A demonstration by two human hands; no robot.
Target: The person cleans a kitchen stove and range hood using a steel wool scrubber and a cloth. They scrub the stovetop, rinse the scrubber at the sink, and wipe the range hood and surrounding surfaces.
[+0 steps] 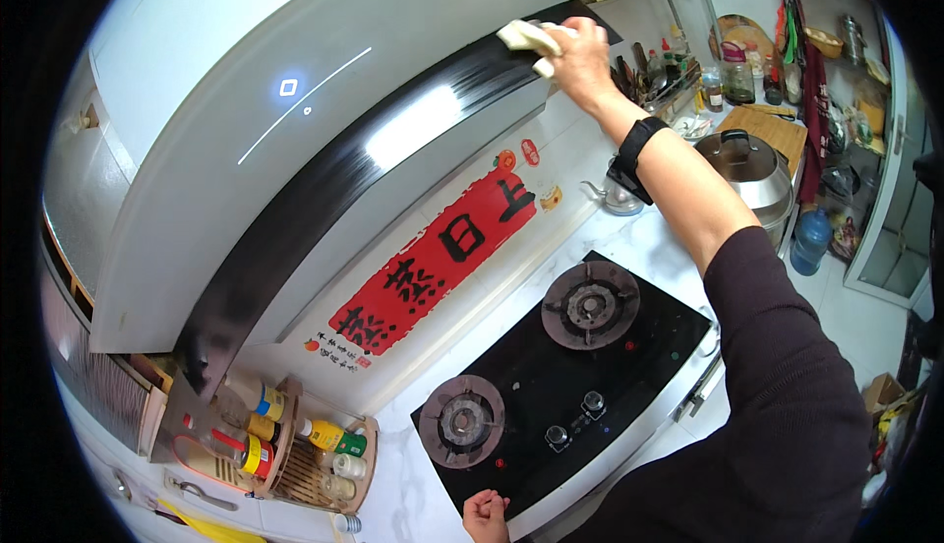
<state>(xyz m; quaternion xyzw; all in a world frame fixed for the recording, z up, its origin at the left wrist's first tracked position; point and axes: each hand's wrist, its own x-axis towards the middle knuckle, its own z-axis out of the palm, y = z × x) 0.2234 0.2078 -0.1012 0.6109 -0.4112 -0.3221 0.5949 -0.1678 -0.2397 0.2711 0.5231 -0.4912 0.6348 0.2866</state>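
Note:
My right hand [582, 60], raised at the upper right, is shut on a pale cloth [527, 37] held against the glossy black panel of a range hood [317, 196]. Smeary streaks show on the panel beside the cloth. A dark watch band circles that wrist. Low in the view, my left hand [487, 513] is by the front left corner of a black glass gas cooktop [538, 395], fingers curled, with nothing visible in it. Two round burners and two knobs are on the cooktop. Behind it, a red banner sticker [442, 259] with black characters is on the wall.
A tiered wooden rack [295, 462] with bottles and jars stands left of the cooktop. To the right are a glass kettle [623, 196], a large lidded steel pot [745, 167], a wooden cutting board [774, 133] and several jars. A blue water jug [811, 240] is farther right.

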